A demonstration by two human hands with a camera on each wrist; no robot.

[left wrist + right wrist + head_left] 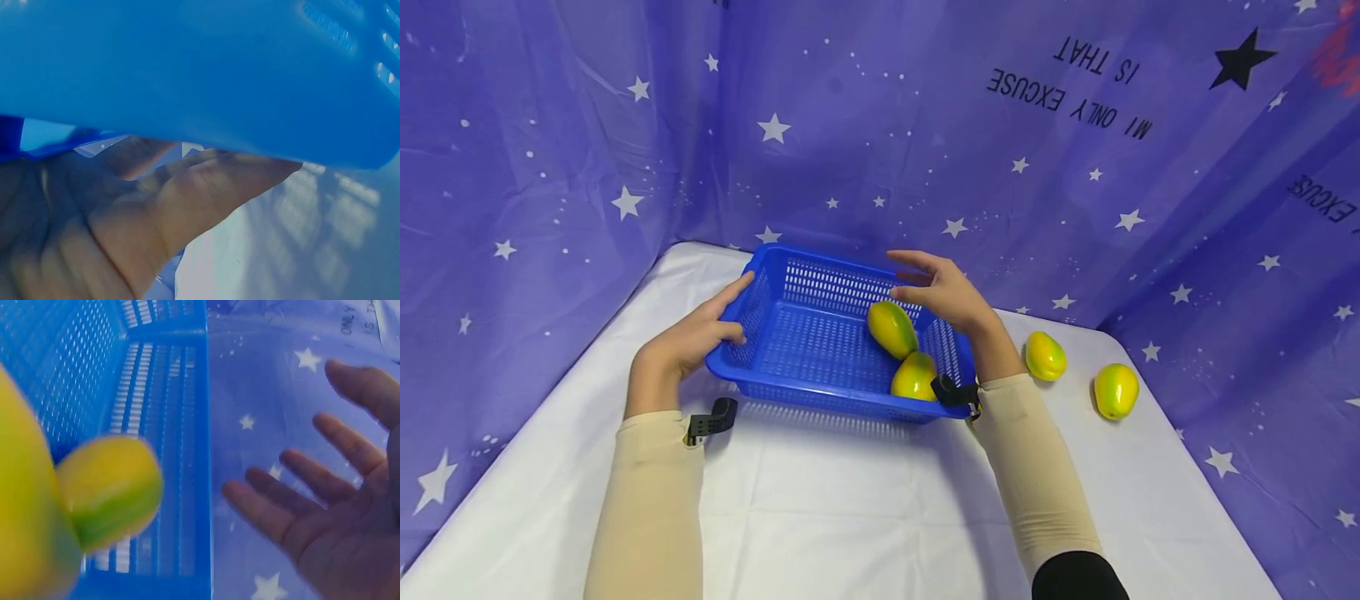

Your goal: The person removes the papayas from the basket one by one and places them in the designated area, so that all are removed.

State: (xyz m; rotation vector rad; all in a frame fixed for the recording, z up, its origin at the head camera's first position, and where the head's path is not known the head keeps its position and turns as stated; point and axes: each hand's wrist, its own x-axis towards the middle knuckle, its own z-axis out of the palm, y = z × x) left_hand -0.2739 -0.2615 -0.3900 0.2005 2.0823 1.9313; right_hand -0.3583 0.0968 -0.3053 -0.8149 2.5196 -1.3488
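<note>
A blue plastic basket [808, 392] with slotted walls is near the back of a white-covered table. My left hand [688, 337] grips its left end, with the thumb at the rim; in the left wrist view, that hand [169, 206] shows below the blue wall. Two yellow-green mangoes lie in the basket's right part: one mango [891, 330] farther back, another mango [914, 377] at the front wall. Above the right end, my right hand [946, 292] holds nothing. In the right wrist view, the fingers of this hand [337, 519] are spread, apart from the basket.
Right of the basket, a mango [1046, 357] and another mango [1116, 392] lie on the white cloth [850, 508]. A yellow bit shows beside the right wrist, mostly hidden. A purple star-print curtain [820, 183] stands behind the table and at both sides.
</note>
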